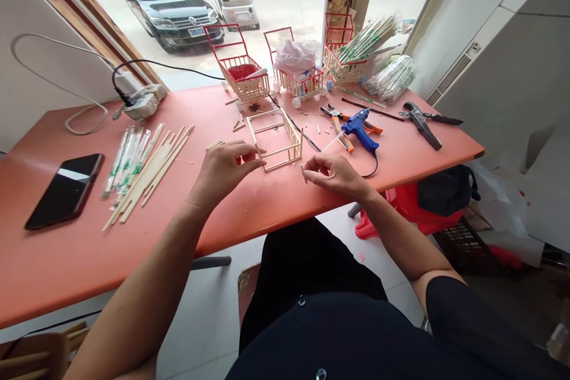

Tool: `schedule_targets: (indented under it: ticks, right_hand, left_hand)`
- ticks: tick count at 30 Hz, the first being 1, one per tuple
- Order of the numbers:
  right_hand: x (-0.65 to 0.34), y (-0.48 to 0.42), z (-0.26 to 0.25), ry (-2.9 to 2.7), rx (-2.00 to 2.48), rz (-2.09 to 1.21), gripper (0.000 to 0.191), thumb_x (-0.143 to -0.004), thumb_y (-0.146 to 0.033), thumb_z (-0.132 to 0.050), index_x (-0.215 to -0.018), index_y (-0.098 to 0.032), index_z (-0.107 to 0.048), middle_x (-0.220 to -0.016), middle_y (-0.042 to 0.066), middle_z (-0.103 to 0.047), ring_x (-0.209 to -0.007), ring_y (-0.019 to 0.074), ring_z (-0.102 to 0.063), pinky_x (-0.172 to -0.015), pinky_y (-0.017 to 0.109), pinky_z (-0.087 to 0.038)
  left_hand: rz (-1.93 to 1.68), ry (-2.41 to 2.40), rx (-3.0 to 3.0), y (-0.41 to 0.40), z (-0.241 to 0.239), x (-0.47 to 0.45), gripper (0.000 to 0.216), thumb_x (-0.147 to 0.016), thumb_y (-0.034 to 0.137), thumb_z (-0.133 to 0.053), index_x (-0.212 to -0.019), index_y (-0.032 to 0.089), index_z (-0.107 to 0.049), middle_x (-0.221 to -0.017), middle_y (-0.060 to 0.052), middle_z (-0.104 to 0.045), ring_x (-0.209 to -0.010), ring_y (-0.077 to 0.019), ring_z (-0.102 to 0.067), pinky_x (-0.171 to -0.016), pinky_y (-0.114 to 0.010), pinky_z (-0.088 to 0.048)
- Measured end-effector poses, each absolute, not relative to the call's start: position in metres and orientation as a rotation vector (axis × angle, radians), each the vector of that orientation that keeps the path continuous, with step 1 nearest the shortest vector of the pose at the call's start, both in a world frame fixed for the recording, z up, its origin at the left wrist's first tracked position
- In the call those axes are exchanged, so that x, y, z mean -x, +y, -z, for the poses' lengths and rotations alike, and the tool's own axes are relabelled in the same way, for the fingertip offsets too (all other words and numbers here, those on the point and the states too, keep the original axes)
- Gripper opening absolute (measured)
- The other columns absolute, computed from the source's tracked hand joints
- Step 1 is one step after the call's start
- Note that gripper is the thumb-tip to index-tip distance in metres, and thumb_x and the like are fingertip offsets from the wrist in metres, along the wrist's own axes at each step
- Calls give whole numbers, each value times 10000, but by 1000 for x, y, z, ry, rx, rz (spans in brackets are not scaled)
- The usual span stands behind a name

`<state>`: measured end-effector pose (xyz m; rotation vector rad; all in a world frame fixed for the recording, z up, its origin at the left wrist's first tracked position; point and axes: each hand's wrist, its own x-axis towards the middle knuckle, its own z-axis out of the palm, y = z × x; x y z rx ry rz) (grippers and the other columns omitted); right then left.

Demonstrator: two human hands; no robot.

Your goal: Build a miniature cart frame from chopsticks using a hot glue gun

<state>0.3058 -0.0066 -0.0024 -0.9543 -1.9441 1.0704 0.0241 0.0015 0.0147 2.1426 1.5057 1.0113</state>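
Note:
A small open box-shaped frame of pale wooden sticks [281, 164] lies in front of me near the table's front edge. My left hand [231, 166] is closed at its near left corner, with thumb and fingertips pinching the sticks there. My right hand [332, 173] is just right of the frame, apart from it. Between its thumb and forefinger is a short cut piece of wooden stick [303, 174], held roughly upright. Beyond that hand a blue hot glue gun [360, 130] rests on its side, its nozzle pointing left.
Loose chopsticks [151, 175], some wrapped, and a phone [65, 191] lie left. Behind stand miniature stick carts [247, 88]. Orange-handled pliers [342, 133], a black-handled cutter [423, 124] and a chopstick bundle [392, 78] are right. A power strip [145, 102] sits back left.

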Motion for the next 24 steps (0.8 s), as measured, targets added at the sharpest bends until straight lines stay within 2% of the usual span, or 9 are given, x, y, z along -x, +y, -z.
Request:
schedule_targets:
  ticks: [10, 13, 18, 24]
  right_hand:
    - [-287, 10, -5, -1810, 948, -853, 235, -910, -430, -666, -862, -199, -663, -810, 7, -691, -741, 141, -573, -733, 298, -462]
    - [-287, 14, -14, -1773, 970, -782, 212, -904, -408, -668, -875, -198, -667, -806, 6, -690, -738, 142, -576, -725, 297, -468]
    - [-291, 15, -39, -1750, 967, -682, 185, -907, -382, -667, -862, -203, -657, -811, 13, -690, -755, 147, -583, -735, 297, -472]
    - [-292, 12, -63, -1855, 966, -719, 175, -901, -357, -682, -860, -188, -660, -774, 1, -669, -720, 141, -561, -718, 297, -455]
  left_hand:
    - [-1119, 1363, -2180, 21, -23, -30, 197, -802, 349, -797, -645, 246, -739, -764, -28, -751, -650, -171, -550, -683, -338, -459]
    - [-1278, 1375, -2101, 26, -30, -34, 179, -773, 321, -825, -640, 245, -733, -748, -25, -735, -692, -183, -566, -683, -345, -442]
    - [-1620, 1296, -1820, 26, -38, -42, 167, -695, 246, -867, -645, 211, -711, -797, -19, -675, -814, -187, -613, -794, -354, -481]
    - [-1687, 1136, -1541, 8, -38, -57, 208, -695, 222, -850, -607, 190, -664, -818, -38, -708, -850, -192, -657, -802, -342, -500]
